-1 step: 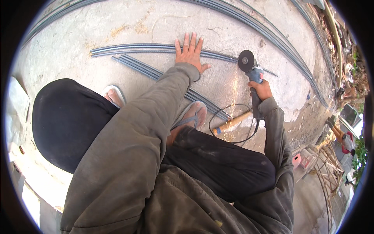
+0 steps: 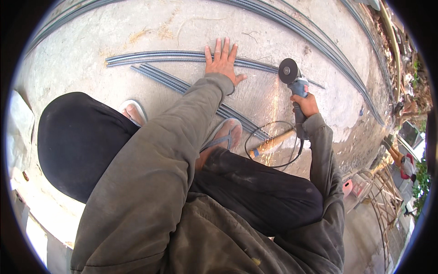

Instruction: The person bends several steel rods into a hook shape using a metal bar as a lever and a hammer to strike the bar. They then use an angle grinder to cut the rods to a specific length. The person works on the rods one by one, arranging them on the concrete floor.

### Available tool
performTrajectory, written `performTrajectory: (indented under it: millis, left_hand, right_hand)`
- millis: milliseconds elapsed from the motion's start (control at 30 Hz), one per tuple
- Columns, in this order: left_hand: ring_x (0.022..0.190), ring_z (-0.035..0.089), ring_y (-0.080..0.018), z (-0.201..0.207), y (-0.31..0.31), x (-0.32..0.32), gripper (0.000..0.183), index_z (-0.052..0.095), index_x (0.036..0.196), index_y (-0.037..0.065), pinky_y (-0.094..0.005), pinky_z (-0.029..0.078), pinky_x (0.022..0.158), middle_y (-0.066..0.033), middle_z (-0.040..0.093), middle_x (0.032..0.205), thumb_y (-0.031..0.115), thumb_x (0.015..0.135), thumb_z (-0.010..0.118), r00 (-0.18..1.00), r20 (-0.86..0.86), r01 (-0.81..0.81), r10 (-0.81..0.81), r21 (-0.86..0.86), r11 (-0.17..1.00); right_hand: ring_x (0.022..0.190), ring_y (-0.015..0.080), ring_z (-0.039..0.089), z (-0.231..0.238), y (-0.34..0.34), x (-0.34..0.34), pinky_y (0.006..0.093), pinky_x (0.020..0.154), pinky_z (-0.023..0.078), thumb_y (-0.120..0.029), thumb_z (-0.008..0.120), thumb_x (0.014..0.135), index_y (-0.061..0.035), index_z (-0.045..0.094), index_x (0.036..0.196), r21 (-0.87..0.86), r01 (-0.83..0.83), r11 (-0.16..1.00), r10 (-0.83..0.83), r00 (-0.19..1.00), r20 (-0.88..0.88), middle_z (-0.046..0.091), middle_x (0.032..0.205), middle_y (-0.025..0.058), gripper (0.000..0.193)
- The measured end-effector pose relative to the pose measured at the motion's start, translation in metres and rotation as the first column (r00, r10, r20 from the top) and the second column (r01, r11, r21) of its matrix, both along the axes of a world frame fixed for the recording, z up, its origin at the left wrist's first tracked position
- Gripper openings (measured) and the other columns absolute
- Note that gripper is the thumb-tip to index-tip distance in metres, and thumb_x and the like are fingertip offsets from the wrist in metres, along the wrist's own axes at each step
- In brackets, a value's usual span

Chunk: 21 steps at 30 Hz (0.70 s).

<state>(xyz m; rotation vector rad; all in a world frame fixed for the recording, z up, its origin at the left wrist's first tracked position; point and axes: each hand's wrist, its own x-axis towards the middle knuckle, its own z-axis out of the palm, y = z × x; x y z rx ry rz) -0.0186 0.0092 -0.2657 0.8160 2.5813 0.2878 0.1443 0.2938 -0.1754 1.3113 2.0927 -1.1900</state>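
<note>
My right hand [image 2: 306, 104] is closed round the body of a blue and black angle grinder [image 2: 299, 88]. Its dark cutting disc [image 2: 288, 71] meets a few thin steel rebars [image 2: 159, 56] lying on the concrete, and orange sparks stream from there toward my right foot. With fingers spread, my left hand [image 2: 221, 63] presses flat over the same rebars, left of the disc. A second bundle of rebars [image 2: 166, 80] lies slantwise nearer to me, passing under my left forearm. The grinder's black cord [image 2: 247, 145] loops on the ground below it.
Long bent rebars [image 2: 315, 40] curve across the far ground. A wooden piece with a blue end [image 2: 273, 144] lies beside my sandalled right foot [image 2: 228, 134]. Debris [image 2: 413, 86] lines the right edge. Another person [image 2: 405, 165] is at the far right, near a wooden frame [image 2: 385, 192].
The spark stream has grown brighter and longer, reaching down past the wooden piece. My hands and the grinder stay in nearly the same place.
</note>
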Motion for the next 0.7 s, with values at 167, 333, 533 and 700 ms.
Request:
performTrajectory:
  millis: [167,333,533,700]
  left_hand:
    - [0.16,-0.005,-0.0375,-0.001,0.0004,-0.0009,0.109,0.014,0.167,0.017,-0.0644,-0.001,0.124,-0.0155,0.002,0.173,0.074,0.087,0.061,1.0,-0.004,0.001,-0.001,-0.013,1.0]
    - [0.16,-0.005,-0.037,-0.002,0.0009,-0.0012,0.11,0.014,0.167,0.017,-0.0642,-0.001,0.124,-0.0153,0.002,0.174,0.075,0.086,0.061,1.0,0.001,-0.003,0.003,-0.001,1.0]
    - [0.16,-0.004,-0.0367,0.0,0.0001,0.0004,0.109,0.014,0.167,0.017,-0.064,0.0,0.125,-0.015,0.003,0.174,0.074,0.087,0.062,1.0,-0.021,-0.002,0.002,-0.012,1.0]
    - [0.16,-0.003,-0.0363,0.0024,0.0001,0.0003,0.108,0.015,0.167,0.017,-0.0638,0.001,0.125,-0.0149,0.004,0.173,0.073,0.087,0.062,1.0,-0.008,-0.006,0.006,-0.008,1.0]
  right_hand:
    - [0.053,0.0207,0.063,-0.0008,0.0021,-0.0001,0.0354,0.05,0.051,-0.022,0.081,0.077,0.0076,0.065,0.091,0.03,-0.044,0.999,0.043,0.999,0.016,0.064,0.071,0.0097,0.037]
    - [0.054,0.0198,0.063,-0.003,0.0027,0.0002,0.0351,0.051,0.051,-0.022,0.081,0.077,0.0081,0.066,0.093,0.025,-0.01,1.0,0.009,1.0,0.021,0.065,0.073,0.0104,0.037]
    - [0.061,0.0215,0.064,0.0006,0.0028,-0.0009,0.0365,0.055,0.053,-0.021,0.08,0.075,0.0098,0.068,0.102,0.013,-0.03,0.999,0.029,0.998,0.061,0.067,0.078,0.0124,0.043]
    - [0.062,0.0208,0.064,0.0003,0.0026,-0.0005,0.0354,0.056,0.053,-0.021,0.08,0.075,0.0086,0.068,0.102,-0.016,-0.002,1.0,0.003,0.998,0.062,0.067,0.079,0.0116,0.042]
